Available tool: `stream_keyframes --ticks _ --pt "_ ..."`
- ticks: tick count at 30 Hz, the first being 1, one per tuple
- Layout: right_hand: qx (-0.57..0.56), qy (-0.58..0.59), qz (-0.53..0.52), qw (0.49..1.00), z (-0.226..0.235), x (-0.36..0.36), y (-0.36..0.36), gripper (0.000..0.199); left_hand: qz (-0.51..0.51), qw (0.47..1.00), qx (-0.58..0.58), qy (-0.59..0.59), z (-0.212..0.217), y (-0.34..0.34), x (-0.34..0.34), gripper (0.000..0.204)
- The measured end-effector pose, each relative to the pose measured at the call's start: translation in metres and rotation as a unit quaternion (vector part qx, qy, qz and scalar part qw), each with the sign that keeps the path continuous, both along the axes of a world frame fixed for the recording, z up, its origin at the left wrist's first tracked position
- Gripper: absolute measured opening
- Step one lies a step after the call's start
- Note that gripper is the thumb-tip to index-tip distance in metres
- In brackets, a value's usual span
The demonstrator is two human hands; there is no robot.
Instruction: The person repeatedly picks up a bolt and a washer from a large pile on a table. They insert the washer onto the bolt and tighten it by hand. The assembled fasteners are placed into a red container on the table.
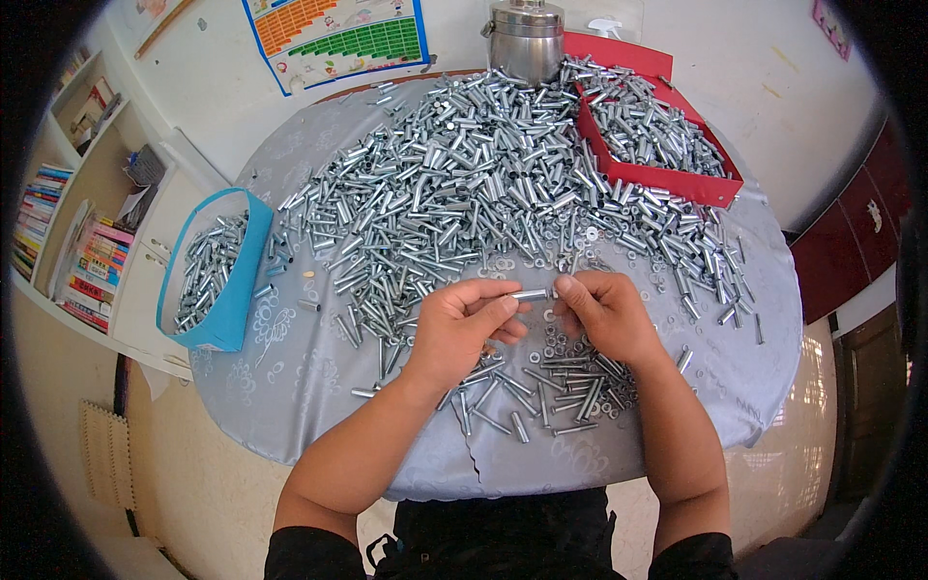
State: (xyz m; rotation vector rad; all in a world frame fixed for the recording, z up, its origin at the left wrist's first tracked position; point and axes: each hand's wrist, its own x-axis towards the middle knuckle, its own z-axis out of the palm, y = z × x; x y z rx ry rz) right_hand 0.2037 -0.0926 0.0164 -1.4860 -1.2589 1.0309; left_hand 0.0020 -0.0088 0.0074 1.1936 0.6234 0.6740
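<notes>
Over the table's near half, my left hand [462,324] is closed, pinching a shiny metal sleeve [530,295] between thumb and fingers. The sleeve lies nearly level and points toward my right hand [607,311]. Closed in a pinch, that hand is at the sleeve's right end; whatever small piece its fingertips grip is mostly hidden. Below the hands lie loose long bolts [575,396] and several small nuts and washers [553,345]. Beyond them spreads a large heap of metal sleeves and bolts [464,164].
A blue box [232,314] of metal parts stands at the left, and a red box [667,181] full of them at the back right. Behind the heap is a steel canister [527,43]. A grey cloth [290,396] covers the round table.
</notes>
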Motion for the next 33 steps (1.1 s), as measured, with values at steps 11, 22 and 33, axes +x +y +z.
stream_keyframes --ticks 11,22,33 --pt "0.067 0.072 -0.029 0.995 -0.003 -0.008 0.002 0.016 0.003 1.000 0.005 -0.003 -0.002 0.000 0.000 0.024" --pt "0.044 0.021 -0.033 0.998 0.000 -0.009 0.001 0.017 0.005 1.000 -0.001 -0.003 0.000 0.000 0.001 0.023" --pt "0.045 0.089 -0.018 0.995 -0.001 -0.006 0.003 0.013 0.007 1.000 -0.007 -0.013 -0.003 0.000 0.001 0.023"
